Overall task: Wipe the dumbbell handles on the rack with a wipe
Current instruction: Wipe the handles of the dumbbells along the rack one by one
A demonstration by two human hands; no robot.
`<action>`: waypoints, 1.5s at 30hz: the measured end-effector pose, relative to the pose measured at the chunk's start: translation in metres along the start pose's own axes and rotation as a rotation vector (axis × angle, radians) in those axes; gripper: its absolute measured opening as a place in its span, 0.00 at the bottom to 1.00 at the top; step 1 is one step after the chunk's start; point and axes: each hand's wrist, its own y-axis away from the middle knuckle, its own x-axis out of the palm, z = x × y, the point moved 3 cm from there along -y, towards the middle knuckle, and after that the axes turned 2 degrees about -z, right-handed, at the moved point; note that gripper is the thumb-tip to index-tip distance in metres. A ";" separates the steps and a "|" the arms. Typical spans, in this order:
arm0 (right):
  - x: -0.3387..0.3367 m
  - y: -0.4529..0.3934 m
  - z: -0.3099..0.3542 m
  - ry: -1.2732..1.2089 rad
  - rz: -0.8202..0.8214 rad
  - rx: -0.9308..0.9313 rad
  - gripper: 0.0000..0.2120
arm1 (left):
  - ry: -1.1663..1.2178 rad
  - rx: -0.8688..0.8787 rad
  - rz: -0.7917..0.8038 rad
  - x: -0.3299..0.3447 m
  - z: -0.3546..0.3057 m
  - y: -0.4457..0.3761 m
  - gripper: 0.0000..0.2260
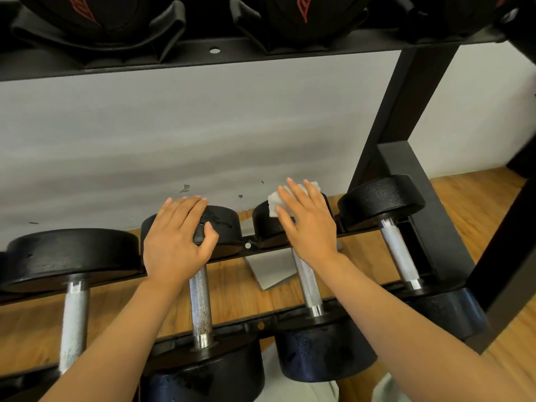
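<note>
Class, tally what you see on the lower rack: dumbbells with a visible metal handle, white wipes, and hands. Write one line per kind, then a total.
Dumbbells with a visible handle: 4
Wipes: 1
Hands: 2 (left hand, right hand)
Total: 7

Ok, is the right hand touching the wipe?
Touching. The head view shows the right hand lying flat on the wipe atop a dumbbell head.
</note>
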 end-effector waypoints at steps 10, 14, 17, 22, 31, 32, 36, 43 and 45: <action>-0.026 0.061 -0.038 -0.248 0.139 -0.544 0.18 | 0.028 -0.001 -0.013 0.002 0.002 0.000 0.18; -0.008 0.062 -0.054 0.009 0.480 -0.867 0.18 | 0.041 0.001 -0.015 -0.001 0.001 -0.001 0.17; 0.001 0.042 -0.056 0.164 0.560 -0.910 0.18 | 0.049 -0.004 -0.003 -0.001 0.001 -0.001 0.17; 0.001 0.054 -0.045 0.129 0.684 -0.896 0.17 | 0.068 -0.004 -0.014 -0.001 0.003 -0.001 0.17; 0.001 0.050 -0.046 0.116 1.155 -1.174 0.18 | 0.086 0.002 -0.004 -0.003 0.003 -0.001 0.17; 0.006 0.041 -0.050 0.146 1.072 -1.172 0.18 | 0.086 0.002 -0.008 -0.002 0.004 -0.001 0.17; 0.006 0.030 -0.055 0.107 0.747 -0.973 0.17 | 0.076 0.007 -0.016 -0.001 0.004 0.000 0.17; -0.009 0.072 -0.070 -0.033 1.016 -1.226 0.19 | 0.075 0.022 -0.049 -0.001 0.004 -0.001 0.16; -0.002 0.056 -0.072 0.007 0.912 -1.233 0.19 | 0.070 0.020 -0.052 -0.001 0.003 0.000 0.16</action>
